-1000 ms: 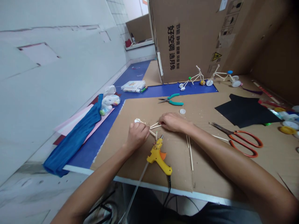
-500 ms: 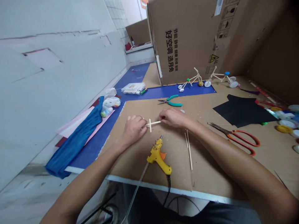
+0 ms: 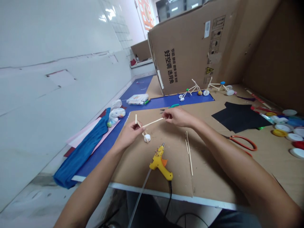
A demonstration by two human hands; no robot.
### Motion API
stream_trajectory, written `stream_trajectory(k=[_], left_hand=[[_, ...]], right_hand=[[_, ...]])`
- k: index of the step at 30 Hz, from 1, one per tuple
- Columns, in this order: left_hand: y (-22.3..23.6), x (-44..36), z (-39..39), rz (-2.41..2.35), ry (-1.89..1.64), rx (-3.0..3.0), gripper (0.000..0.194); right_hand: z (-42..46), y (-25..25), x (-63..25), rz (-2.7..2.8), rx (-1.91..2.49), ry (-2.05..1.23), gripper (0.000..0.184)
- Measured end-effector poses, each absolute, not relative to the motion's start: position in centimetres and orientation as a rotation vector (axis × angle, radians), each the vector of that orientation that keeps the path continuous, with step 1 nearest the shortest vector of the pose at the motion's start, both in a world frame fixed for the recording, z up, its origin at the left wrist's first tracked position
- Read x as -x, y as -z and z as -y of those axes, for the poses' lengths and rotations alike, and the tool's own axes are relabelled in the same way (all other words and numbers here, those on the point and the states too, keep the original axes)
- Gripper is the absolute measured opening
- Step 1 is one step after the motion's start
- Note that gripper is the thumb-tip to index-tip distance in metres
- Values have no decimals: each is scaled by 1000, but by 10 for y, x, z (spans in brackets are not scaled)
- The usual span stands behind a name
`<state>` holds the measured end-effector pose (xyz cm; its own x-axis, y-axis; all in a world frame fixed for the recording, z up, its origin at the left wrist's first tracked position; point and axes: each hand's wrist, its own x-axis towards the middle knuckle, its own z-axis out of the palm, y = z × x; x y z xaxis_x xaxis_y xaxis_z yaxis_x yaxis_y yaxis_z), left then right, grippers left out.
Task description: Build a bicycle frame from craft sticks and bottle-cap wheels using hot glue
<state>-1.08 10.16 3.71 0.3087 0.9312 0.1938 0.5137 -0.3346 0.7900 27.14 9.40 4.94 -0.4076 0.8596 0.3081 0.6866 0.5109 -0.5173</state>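
Observation:
My left hand [image 3: 129, 134] is closed on a small frame of thin wooden sticks, one short stick [image 3: 136, 119] pointing up from the fingers. Below the fingertips hangs a white bottle cap [image 3: 147, 137] joined to that frame. A longer wooden stick [image 3: 153, 122] runs from the left fingers to my right hand [image 3: 178, 117], which pinches its far end. Just in front of both hands lies a yellow hot glue gun [image 3: 159, 162] on the cardboard sheet [image 3: 175, 186], nozzle pointing away from me. Loose wooden sticks [image 3: 190, 155] lie to its right.
Teal pliers [image 3: 174, 105] are partly hidden behind my right hand; orange-handled scissors [image 3: 244, 141] behind my forearm. Two stick-and-cap tricycle models [image 3: 192, 90] stand by a large cardboard box [image 3: 185, 47]. Black sheet [image 3: 238, 117] and bottle caps [image 3: 283, 127] lie right, blue cloth [image 3: 80, 152] left.
The stick frame has been turned in my left hand, so its white cap now hangs toward me. Both hands have drawn slightly apart. The view has tilted up.

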Motion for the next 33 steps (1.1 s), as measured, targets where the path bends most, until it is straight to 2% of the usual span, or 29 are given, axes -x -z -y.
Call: stream_trajectory(k=[6,15,33], left_hand=[[-37,7,-97,-1261,-892,-1842,33],[-38,7,-98,-1260,-832,-1861,33],[-38,3,-127,-1158,-642,-2033,30]], right_hand=[[-92,-49,-265,2098,1160,-542,8],[-92,-45,-264,2011,1031,-666,13],[-101,-31,-264,1909,1035,-796,14]])
